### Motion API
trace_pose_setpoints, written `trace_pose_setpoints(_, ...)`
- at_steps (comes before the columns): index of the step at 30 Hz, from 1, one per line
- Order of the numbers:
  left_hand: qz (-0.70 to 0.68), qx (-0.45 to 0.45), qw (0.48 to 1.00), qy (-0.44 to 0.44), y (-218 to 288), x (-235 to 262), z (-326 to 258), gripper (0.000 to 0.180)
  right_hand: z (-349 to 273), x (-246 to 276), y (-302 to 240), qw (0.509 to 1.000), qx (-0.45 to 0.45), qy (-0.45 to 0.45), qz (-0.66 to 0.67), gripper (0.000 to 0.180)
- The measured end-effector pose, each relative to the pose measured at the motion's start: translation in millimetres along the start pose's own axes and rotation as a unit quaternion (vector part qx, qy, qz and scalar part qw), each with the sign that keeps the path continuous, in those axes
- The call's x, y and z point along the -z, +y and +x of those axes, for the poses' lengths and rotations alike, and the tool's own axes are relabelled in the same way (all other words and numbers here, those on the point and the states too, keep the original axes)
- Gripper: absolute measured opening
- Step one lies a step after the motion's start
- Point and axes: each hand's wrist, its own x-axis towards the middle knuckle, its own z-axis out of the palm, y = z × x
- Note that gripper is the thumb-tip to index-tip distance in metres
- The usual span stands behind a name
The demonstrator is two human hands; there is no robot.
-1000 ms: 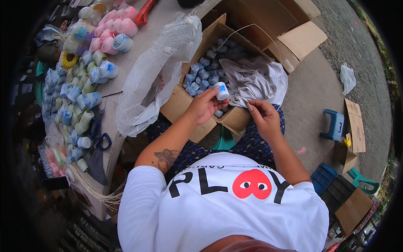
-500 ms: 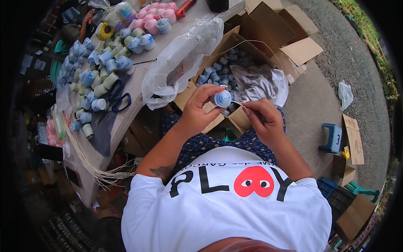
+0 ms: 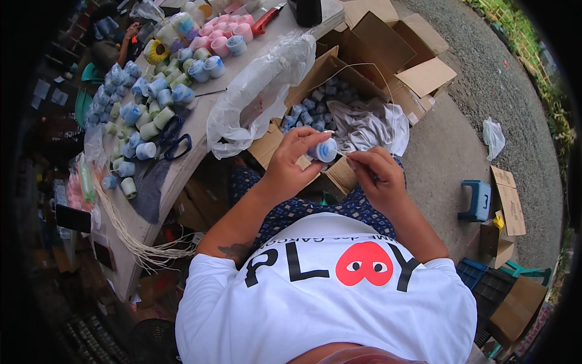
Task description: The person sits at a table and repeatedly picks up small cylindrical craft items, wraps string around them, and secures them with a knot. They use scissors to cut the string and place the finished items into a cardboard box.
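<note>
Over my lap, my left hand [image 3: 290, 167] grips a small blue-and-white candle [image 3: 325, 150] between thumb and fingers, its round swirled end turned toward me. Beside it, the fingertips of my right hand [image 3: 381, 176] pinch a thin white wick [image 3: 342, 154] that reaches to the candle's side. Past my hands, an open cardboard box [image 3: 264, 145] holds many similar blue candles [image 3: 306, 113] and a crumpled grey cloth [image 3: 367, 124].
The table [image 3: 197, 161] at left carries blue, green and pink candles [image 3: 148, 124], blue-handled scissors [image 3: 176, 145], a bundle of white wicks [image 3: 130, 233] and a clear plastic bag [image 3: 260, 91]. A blue stool [image 3: 476, 200] stands at right. Another person's arm [image 3: 125, 45] shows far left.
The candle has tilted slightly in my left hand and shifted a little lower. My right hand has moved slightly left, closer to it, still pinching the wick.
</note>
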Motion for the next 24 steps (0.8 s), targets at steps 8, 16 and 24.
trace_pose_setpoints(8,0.009,-0.01,1.0,0.005,2,-2,1,0.05,-2,1,1,1.0,-0.014,-0.003,-0.009,0.02)
trace_pose_setpoints(16,-0.605,0.343,0.718,0.02,-9,-5,1,0.028,-4,-3,2,0.999,0.023,0.039,-0.005,0.02)
trace_pose_setpoints(24,-0.637,0.321,0.701,-0.001,-9,-12,-2,0.03,-3,-8,1,0.998,0.041,0.04,-0.034,0.023)
